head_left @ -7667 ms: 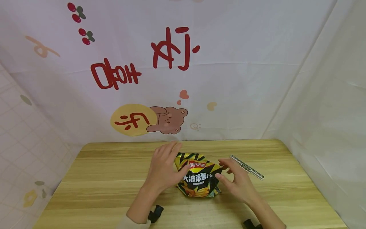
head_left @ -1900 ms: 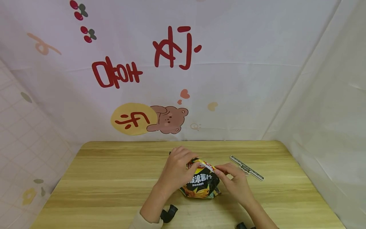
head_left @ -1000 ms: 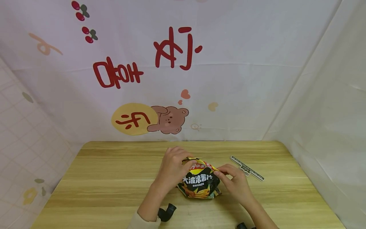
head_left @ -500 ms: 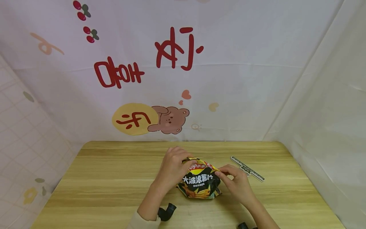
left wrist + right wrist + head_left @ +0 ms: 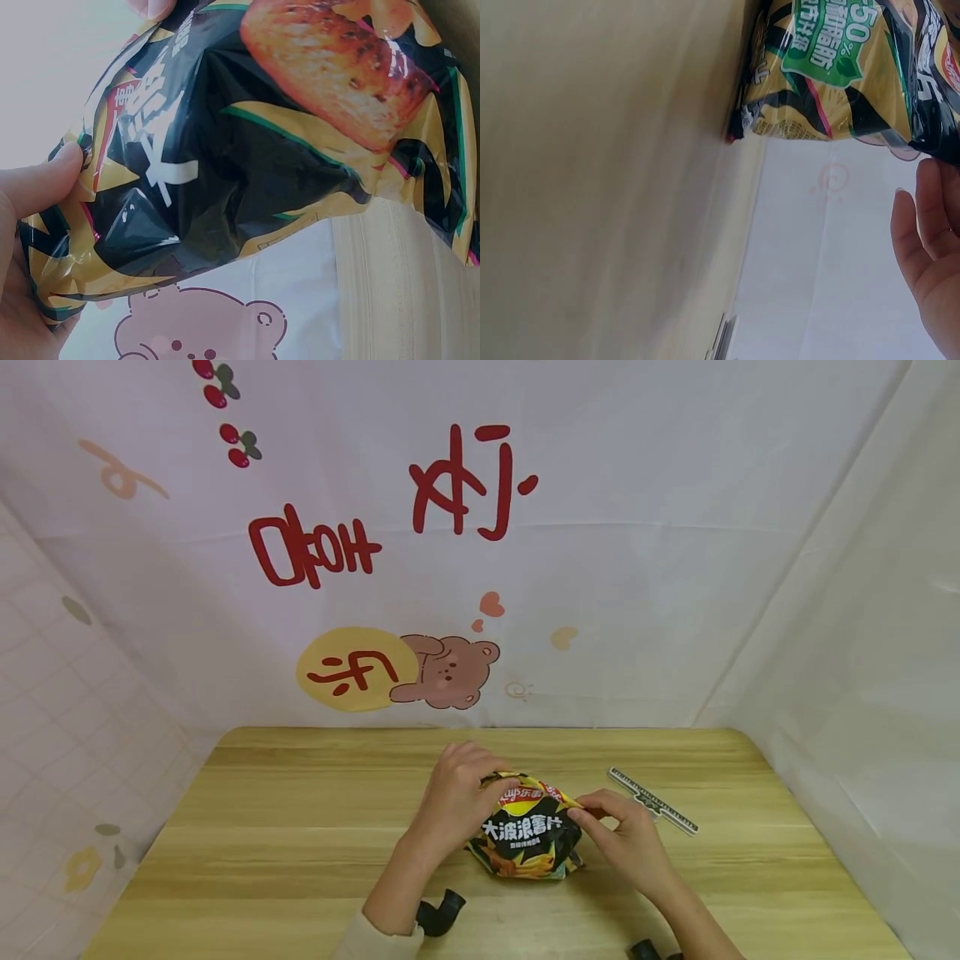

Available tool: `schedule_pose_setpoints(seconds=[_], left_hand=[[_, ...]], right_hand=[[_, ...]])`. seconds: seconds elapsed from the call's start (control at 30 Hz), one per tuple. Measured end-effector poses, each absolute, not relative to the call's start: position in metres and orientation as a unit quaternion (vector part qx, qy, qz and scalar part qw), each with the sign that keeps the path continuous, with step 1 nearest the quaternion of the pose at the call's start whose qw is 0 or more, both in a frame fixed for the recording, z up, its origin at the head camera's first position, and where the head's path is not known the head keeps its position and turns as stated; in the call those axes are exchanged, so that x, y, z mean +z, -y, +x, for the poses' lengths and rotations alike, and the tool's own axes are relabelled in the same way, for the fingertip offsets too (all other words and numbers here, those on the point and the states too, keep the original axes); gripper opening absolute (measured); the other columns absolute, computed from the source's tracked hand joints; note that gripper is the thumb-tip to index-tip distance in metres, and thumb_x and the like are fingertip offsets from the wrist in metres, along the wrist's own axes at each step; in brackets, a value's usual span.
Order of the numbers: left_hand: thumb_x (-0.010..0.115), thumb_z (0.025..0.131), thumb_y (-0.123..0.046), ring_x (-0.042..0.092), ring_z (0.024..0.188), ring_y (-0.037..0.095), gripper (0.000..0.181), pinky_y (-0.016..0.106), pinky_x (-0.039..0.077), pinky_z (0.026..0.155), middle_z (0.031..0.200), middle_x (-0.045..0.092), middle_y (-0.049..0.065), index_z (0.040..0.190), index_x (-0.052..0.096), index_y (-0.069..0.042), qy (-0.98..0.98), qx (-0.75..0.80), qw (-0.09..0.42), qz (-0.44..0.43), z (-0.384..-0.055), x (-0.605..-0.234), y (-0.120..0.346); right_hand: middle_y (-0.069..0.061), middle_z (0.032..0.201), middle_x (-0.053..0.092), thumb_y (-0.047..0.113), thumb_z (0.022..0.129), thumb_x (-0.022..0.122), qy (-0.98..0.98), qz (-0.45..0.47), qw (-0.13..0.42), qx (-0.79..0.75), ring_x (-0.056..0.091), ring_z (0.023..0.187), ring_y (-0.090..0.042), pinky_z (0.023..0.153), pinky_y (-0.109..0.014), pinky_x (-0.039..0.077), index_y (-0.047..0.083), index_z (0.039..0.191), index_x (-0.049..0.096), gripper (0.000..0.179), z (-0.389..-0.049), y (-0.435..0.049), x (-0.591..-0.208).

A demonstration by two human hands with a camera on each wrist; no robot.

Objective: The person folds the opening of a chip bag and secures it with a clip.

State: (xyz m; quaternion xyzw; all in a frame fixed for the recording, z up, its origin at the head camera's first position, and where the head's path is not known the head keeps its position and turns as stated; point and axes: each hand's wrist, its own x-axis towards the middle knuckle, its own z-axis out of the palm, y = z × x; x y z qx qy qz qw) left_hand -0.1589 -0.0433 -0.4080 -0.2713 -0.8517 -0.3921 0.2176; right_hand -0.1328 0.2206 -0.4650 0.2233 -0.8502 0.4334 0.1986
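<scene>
A black and yellow Lay's chip bag (image 5: 528, 839) stands on the wooden table between my hands, its front print facing me. My left hand (image 5: 456, 793) grips its upper left corner, the thumb on the front and the other fingers behind. My right hand (image 5: 628, 842) pinches the upper right corner between thumb and fingers. A narrow strip along the top edge looks folded over. In the left wrist view the left thumb (image 5: 64, 169) presses the crinkled bag near its top. The right wrist view shows the bag's side and part of my right hand (image 5: 937, 262).
A thin ruler-like strip (image 5: 654, 802) with a decorated middle lies to the right, beyond my right hand. Near the left wrist is a black curved piece (image 5: 441, 913); another black piece (image 5: 645, 950) shows by the right forearm. A printed cloth (image 5: 622, 568) hangs behind the wooden table (image 5: 285, 835).
Several seconds ago the hands were beside the bag with looser fingers; now both hold its top corners, and the top edge is folded. Over the last second the hands barely move.
</scene>
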Motion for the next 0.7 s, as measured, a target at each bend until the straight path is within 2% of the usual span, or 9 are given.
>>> schedule_pose_setpoints(seconds=[0.3,0.47,0.7], left_hand=[[0.089,0.085,-0.016,0.065,0.090,0.011,0.013,0.033,0.046,0.081,0.090,0.078,-0.005,0.096,0.084,-0.014,0.850,-0.392,0.220,-0.275,-0.158,-0.408,0.042],[0.090,0.085,-0.017,0.065,0.091,0.011,0.013,0.033,0.046,0.081,0.090,0.078,-0.005,0.096,0.084,-0.013,0.850,-0.393,0.219,-0.274,-0.158,-0.408,0.043],[0.089,0.085,-0.017,0.065,0.090,0.011,0.013,0.034,0.046,0.082,0.090,0.078,-0.005,0.096,0.084,-0.013,0.850,-0.391,0.221,-0.274,-0.158,-0.407,0.044]], right_hand=[[0.010,0.094,0.072,-0.002,0.084,0.085,0.869,0.243,0.201,0.381,0.066,0.081,-0.005,0.069,-0.029,0.056,0.011,0.109,0.076,0.030,-0.134,-0.241,-0.463],[0.005,0.101,0.074,0.006,0.082,0.088,0.892,0.235,0.206,0.327,0.066,0.086,-0.012,0.070,-0.034,0.057,0.013,0.112,0.075,0.034,-0.139,-0.256,-0.459],[0.000,0.108,0.075,0.023,0.076,0.095,0.916,0.236,0.215,0.242,0.073,0.092,-0.023,0.075,-0.045,0.059,0.008,0.113,0.076,0.044,-0.147,-0.277,-0.455]])
